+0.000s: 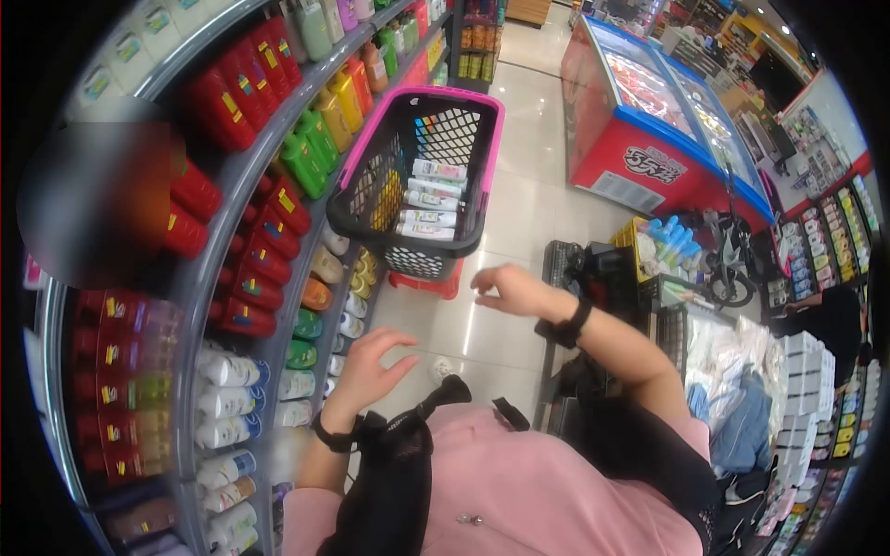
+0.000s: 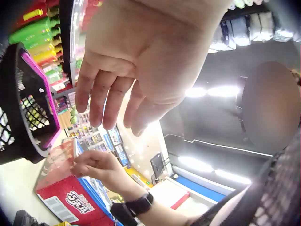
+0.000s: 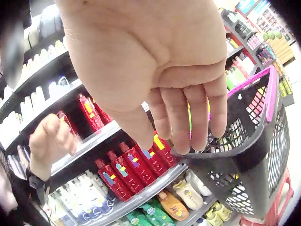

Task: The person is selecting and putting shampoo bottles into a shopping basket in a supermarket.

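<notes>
Both hands are empty and held in the air before the body. The left hand (image 1: 371, 371) has its fingers loosely bent, beside the shelf of bottles; its palm and relaxed fingers fill the top of the left wrist view. My right hand (image 1: 514, 289) is just short of the basket's near right corner, fingers drooping. Ahead stands a black shopping basket (image 1: 403, 239) with a pink rim, on a red stool (image 1: 426, 284). Several white cylindrical containers (image 1: 431, 200) lie side by side inside it. In the right wrist view, the right fingers overlap the basket (image 3: 235, 165).
Curved shelves on the left carry red bottles (image 1: 255, 269), green bottles (image 1: 311, 153) and white bottles (image 1: 227, 403). A red and blue chest freezer (image 1: 616, 157) stands at the far right. Nearer on the right are a yellow crate (image 1: 630, 243) and folded clothes (image 1: 742, 371).
</notes>
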Available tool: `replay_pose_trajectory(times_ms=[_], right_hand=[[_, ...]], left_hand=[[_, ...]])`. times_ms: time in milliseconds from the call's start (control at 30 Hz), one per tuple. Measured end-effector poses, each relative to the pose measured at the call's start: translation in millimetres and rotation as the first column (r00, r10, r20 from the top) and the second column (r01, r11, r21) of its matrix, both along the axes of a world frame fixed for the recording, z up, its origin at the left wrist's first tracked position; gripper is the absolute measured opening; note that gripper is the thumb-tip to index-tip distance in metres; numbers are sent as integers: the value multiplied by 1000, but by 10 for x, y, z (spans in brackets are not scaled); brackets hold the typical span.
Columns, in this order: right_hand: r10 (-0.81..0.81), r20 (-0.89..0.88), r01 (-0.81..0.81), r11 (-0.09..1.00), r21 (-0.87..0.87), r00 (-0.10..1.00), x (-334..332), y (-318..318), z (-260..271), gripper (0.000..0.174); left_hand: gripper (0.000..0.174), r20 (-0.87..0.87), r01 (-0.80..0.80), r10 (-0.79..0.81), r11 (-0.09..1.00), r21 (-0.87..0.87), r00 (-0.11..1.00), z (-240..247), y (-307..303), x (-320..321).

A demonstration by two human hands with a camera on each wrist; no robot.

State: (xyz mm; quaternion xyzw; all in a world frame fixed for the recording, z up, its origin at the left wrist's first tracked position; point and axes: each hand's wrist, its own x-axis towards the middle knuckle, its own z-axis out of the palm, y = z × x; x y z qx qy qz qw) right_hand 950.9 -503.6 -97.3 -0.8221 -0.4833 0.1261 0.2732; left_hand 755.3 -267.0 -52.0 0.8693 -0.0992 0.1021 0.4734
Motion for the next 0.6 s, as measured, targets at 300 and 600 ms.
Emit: replay_pose_trajectory(times_ms=[300, 600], right_hand=[[144, -129, -171, 959, -227, 981, 1439, 1090, 116, 30], [412, -220, -442, 890, -113, 884, 2245, 1763, -448, 26]], left_hand=[[42, 338, 612, -582, 791, 22, 740, 703, -704, 1550], [36, 642, 307, -145, 940, -148, 752, 907, -932, 2209]])
